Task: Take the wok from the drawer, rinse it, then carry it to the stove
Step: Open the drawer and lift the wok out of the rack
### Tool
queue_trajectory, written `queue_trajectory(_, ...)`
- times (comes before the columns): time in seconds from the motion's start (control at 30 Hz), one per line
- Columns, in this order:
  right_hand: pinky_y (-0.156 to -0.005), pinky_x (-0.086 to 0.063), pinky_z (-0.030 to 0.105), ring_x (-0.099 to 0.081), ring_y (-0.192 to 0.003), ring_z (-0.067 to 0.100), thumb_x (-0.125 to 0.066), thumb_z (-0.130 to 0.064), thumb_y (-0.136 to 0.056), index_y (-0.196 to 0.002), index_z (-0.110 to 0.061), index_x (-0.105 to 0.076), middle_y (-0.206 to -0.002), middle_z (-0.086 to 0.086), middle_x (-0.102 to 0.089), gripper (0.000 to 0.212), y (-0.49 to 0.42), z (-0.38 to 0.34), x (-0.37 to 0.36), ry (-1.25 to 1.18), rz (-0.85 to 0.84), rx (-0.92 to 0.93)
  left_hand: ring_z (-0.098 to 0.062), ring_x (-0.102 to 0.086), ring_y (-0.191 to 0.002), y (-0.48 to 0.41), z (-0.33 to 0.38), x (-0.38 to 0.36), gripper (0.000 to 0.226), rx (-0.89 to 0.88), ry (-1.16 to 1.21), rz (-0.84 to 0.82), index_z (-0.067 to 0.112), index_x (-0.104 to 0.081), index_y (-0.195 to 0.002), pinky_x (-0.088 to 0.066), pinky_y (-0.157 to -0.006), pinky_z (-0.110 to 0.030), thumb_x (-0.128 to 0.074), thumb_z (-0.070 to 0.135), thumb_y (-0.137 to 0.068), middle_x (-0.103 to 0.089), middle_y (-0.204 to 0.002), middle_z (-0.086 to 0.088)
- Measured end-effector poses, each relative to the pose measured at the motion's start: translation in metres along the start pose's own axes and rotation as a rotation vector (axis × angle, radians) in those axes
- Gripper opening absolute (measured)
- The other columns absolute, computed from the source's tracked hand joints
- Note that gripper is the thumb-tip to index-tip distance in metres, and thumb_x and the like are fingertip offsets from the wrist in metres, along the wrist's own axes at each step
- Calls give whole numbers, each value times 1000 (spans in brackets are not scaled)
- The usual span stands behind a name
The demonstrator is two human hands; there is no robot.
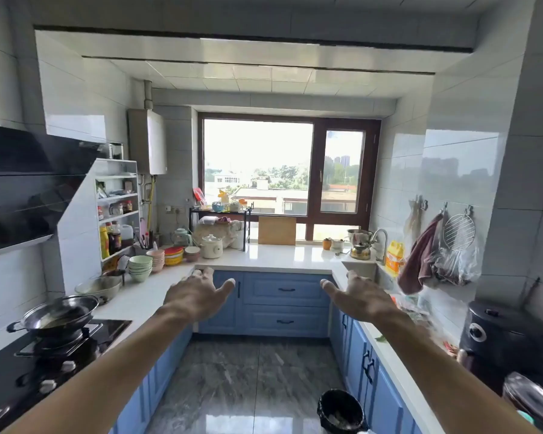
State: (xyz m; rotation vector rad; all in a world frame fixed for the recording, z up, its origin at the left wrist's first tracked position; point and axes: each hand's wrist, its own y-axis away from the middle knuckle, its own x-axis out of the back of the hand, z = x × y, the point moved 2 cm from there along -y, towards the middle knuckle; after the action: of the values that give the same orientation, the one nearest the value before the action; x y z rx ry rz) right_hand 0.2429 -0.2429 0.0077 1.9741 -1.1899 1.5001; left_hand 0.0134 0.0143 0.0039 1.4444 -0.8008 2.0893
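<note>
Both my arms stretch forward over the kitchen aisle, palms down. My left hand (198,294) and my right hand (359,297) are open with fingers spread and hold nothing. Beyond them are the blue drawers (286,321) under the far counter, both closed. A dark metal wok (60,314) sits on the gas stove (54,349) at the left, well left of my left hand. The sink (362,267) with its tap (381,242) lies at the far right corner, just beyond my right hand.
Stacked bowls (140,267) and pots crowd the left counter. A kettle (360,250) stands by the sink. A black appliance (502,336) fills the right counter. A black bin (340,410) stands on the grey floor (248,380) at the right cabinets.
</note>
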Motion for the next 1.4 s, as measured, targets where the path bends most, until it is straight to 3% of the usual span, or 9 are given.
queue_trajectory(0.2,-108,-51,44,-54,-143,33,-34,-84,-95,-167,-13,-29,-162,12,-51,101,-102,-8,-29,32,-9,-50,-28,-39,-160,-111,6,-32,96,-43,8,-30,20,-25,-174,-44,-121,-45,-24,83,-101,-32,-179,-6)
queue_trajectory(0.43,-111,-47,46,-48,-149,33,-37,-81,-97,-169,-13,-22,-169,10,-43,100,-245,-14,-63,9,-13,-91,-26,-53,-147,-274,11,-54,89,-122,55,-4,19,-36,-168,-52,-108,-41,-28,79,-103,-47,-170,-6)
queue_trajectory(0.7,-112,-49,47,-52,-146,32,-41,-80,-95,-168,-15,-26,-166,11,-47,99,-391,9,-126,12,-54,-119,-28,-48,-153,-429,26,-129,86,-121,55,-69,18,-38,-167,-44,-119,-47,-26,77,-105,-43,-173,-7)
queue_trajectory(1.0,-111,-48,49,-52,-144,33,-41,-79,-96,-161,-15,-37,-163,11,-48,91,-585,60,-196,48,-145,-109,-28,-46,-154,-608,65,-231,85,-58,57,-122,17,-40,-167,-41,-121,-48,-27,75,-105,-46,-171,-8)
queue_trajectory(1.4,-113,-46,47,-52,-144,33,-46,-74,-98,-159,-11,-39,-160,13,-52,88,-848,87,-280,42,-270,-68,-28,-58,-140,-836,93,-344,81,66,174,-218,19,-51,-158,-51,-106,-47,-31,76,-104,-58,-159,-5)
